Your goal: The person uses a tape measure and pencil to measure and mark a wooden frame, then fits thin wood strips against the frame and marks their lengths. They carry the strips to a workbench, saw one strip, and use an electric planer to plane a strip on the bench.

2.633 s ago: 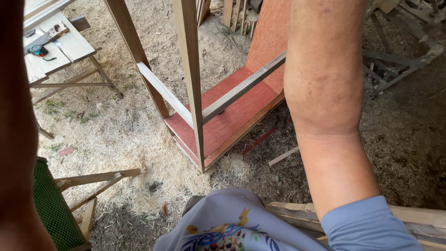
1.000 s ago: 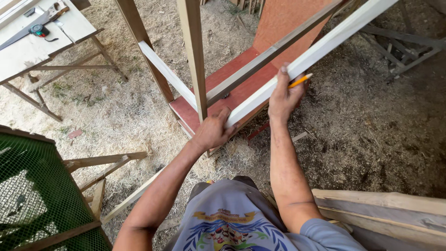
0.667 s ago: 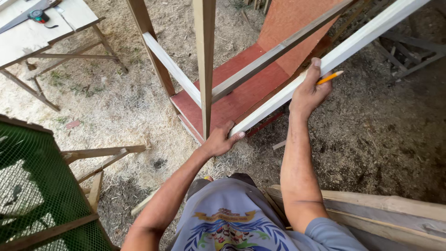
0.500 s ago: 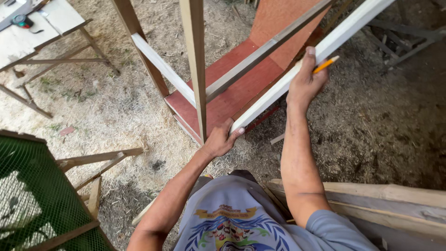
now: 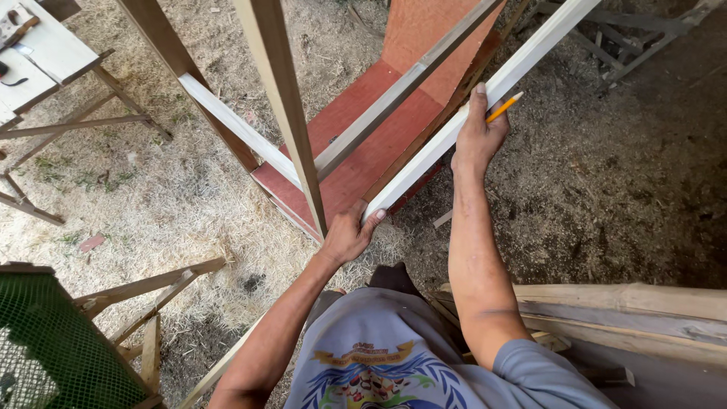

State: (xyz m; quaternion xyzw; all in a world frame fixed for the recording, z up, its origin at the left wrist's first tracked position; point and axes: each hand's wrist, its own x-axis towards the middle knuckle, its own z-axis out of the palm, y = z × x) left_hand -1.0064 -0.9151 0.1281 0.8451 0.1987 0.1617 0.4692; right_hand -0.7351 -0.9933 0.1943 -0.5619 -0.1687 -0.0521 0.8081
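Stacked boards (image 5: 644, 314): lie nearest, at the person's right side, well apart from both hands.
Left hand (image 5: 347, 235): clenched around the near end of the white slat (image 5: 469, 106), just beside the upright post (image 5: 284, 98).
White slat: runs up and away along the edge of the red-floored frame (image 5: 363, 144), resting against it.
Right hand (image 5: 478, 136): pressed flat on the slat farther up, with a yellow pencil (image 5: 503, 107) pinched in its fingers.
Doing it well: likely hold the slat flush to the frame edge, both ends steady.
Bench (image 5: 45, 53): far left, holding tools.
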